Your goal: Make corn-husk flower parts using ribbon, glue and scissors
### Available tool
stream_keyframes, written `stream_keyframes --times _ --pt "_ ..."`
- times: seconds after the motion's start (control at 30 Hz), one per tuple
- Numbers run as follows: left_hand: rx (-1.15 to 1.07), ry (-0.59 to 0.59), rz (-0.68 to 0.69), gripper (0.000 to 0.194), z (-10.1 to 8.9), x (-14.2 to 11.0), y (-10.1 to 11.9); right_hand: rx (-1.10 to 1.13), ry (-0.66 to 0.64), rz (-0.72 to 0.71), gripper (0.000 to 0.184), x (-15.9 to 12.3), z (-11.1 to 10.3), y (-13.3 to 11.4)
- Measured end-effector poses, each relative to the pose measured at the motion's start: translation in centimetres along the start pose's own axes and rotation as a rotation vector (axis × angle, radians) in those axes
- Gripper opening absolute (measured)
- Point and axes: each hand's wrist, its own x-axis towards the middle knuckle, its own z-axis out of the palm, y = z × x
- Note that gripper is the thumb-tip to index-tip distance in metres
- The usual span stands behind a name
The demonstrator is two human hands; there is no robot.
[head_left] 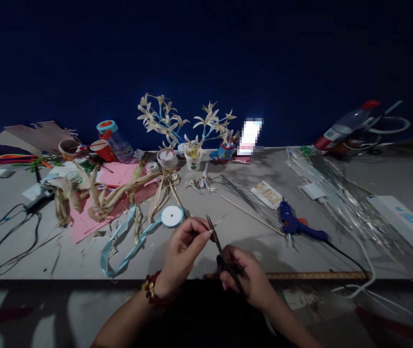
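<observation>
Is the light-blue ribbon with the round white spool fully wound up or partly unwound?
Partly unwound: the light-blue ribbon runs off the round white spool and loops loosely across the grey table.

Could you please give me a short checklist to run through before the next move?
1. Scissors gripped in the right hand: ok, held at the handles.
2. Left hand well clear of the scissors: not ok, it is right beside them in this view.
3. Piece in the left hand identified: cannot tell, too small and dim.
4. Blue glue gun away from both hands: ok, lying apart on the right.
5. Blue glue gun cool: cannot tell.
</observation>
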Motion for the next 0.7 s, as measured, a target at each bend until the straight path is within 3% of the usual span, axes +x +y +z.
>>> stream_keyframes --times 0.27,0.37,0.57,0.7 --pt "-0.048 -0.137 -0.082 0.019 -0.9 0.3 1.0 -0.062 -0.023 0.003 0.055 -0.3 -0.6 0.0" --pt "-0.01 -0.196 -0.128 0.02 -1.5 0.6 1.6 -0.067 0.031 -0.008 0.051 -0.5 -1.2 0.0" --pt "0.177 -0.285 -0.189 0.019 -2.2 1.1 2.2 0.031 0.201 -0.234 0.039 0.2 -1.7 -1.6" --pt "0.297 -0.376 -0.19 0.021 -1.9 1.4 2.7 0.087 0.219 -0.306 0.036 1.2 -1.3 -2.2"
